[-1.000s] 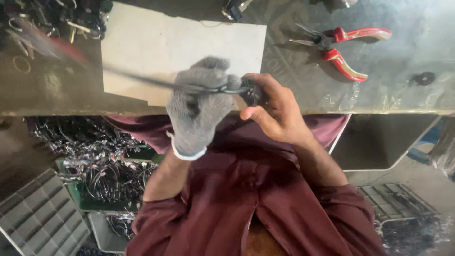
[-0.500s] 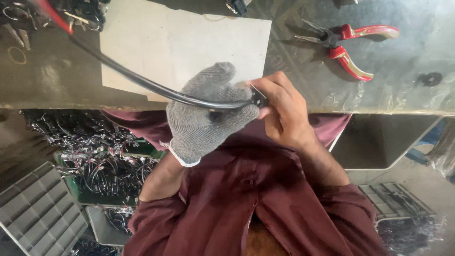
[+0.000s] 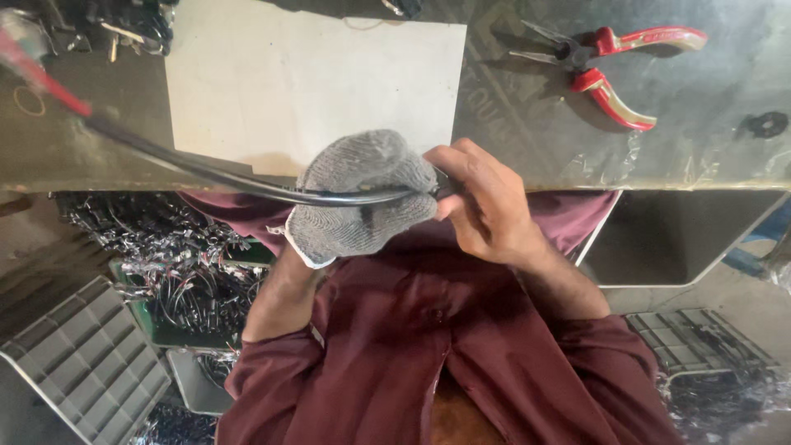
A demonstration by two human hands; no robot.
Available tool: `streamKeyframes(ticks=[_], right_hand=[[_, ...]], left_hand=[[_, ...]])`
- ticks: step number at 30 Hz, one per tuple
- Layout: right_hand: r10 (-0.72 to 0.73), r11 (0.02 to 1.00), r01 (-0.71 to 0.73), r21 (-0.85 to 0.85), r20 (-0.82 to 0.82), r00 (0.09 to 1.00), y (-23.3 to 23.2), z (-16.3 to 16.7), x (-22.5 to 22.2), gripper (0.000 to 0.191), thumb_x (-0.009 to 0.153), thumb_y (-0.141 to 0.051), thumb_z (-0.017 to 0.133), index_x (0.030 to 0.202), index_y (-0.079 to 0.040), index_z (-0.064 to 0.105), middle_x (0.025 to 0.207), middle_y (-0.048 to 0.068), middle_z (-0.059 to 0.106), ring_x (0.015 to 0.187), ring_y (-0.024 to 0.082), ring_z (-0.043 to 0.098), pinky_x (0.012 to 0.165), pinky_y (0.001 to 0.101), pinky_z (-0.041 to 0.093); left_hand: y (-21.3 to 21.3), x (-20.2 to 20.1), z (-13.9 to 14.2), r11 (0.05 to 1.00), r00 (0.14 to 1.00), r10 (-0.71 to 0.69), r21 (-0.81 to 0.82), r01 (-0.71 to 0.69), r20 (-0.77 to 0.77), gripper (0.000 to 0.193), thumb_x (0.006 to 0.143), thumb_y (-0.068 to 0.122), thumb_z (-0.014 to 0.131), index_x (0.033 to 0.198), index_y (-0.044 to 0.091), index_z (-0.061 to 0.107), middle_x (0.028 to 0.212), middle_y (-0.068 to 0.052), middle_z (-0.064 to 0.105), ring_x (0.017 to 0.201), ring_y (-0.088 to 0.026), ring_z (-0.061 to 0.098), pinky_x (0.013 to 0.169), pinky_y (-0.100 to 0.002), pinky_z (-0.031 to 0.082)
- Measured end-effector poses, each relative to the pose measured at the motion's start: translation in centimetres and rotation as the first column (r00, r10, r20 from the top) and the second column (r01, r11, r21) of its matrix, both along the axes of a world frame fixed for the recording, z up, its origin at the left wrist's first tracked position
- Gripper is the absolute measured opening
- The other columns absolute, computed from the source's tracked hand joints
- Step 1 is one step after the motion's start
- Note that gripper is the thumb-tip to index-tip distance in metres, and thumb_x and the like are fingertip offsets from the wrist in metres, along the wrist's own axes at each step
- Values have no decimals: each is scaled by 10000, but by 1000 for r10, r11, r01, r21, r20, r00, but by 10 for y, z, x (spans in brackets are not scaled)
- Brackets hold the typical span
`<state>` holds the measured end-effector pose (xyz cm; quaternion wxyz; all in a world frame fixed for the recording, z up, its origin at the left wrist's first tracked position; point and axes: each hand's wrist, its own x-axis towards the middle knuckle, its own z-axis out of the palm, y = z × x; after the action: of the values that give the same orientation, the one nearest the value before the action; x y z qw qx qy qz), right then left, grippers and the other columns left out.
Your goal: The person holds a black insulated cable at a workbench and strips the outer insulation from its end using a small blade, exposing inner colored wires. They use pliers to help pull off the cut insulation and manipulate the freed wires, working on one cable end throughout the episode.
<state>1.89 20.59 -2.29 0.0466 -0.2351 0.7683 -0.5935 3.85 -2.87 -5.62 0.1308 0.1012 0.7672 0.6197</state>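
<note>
The left hand [image 3: 362, 198], in a grey knitted work glove, is closed around a thick black rubber-sheathed cable [image 3: 206, 173], gripping it just in front of the person's chest at the near edge of the counter [image 3: 535, 156]. The bare right hand [image 3: 486, 206] touches the left one and pinches the cable's end between thumb and fingers; the tip itself is hidden. From the gloved fist the cable runs up and to the left across the counter, ending in a blurred red section [image 3: 41, 78]. A pale rectangular sheet of board [image 3: 313, 74] lies on the counter under it. Red-handled long-nose pliers [image 3: 610, 62] lie open well apart to the right. A green crate of tangled wires [image 3: 189, 288] stands on the floor below.
</note>
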Motion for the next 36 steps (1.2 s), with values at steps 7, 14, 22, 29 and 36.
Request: streamKeyframes(ticks=[7,14,22,29,36], right_hand=[[-46,999,43,-27,-111,993,-2,1,2,362,1082,-150,680,1333,59,523,1108,197,643,816,262,602,702,334,488],[-64,997,67,36,-81,995,-5,3,1,360,1072,-133,669,1338,64,527,1051,191,602,869,309,603,714,337,488],[143,955,-13,-296,421,896,1,-1,-8,336,1128,-177,555,1380,39,504,1075,57,587,959,111,558,831,301,482],[163,965,-10,-262,568,807,3,-17,-2,250,1054,-241,549,1057,0,618,734,-9,513,656,68,447,586,257,351],[277,956,-161,-245,580,766,6,-21,-17,347,1019,-253,558,1188,33,659,830,38,637,732,104,576,678,267,499]], left_hand=[[16,-21,39,946,941,-53,-319,-60,-334,424,833,385,897,1113,123,716,1085,-74,736,1085,-233,688,961,-365,552],[25,-17,50,941,936,177,-226,-252,-305,515,852,364,904,1222,127,635,1086,-70,708,931,-184,721,791,-342,595],[36,-3,49,938,949,253,-195,-288,-186,366,996,256,687,1275,29,620,972,12,746,793,-124,719,724,-309,581],[35,-34,56,974,964,-79,-227,19,-255,497,959,282,703,1384,41,608,1386,-119,643,1222,-271,594,1098,-419,427],[21,-32,55,960,927,-185,-260,100,-327,478,984,299,744,1391,70,640,1474,-119,606,1333,-346,569,1177,-463,391]])
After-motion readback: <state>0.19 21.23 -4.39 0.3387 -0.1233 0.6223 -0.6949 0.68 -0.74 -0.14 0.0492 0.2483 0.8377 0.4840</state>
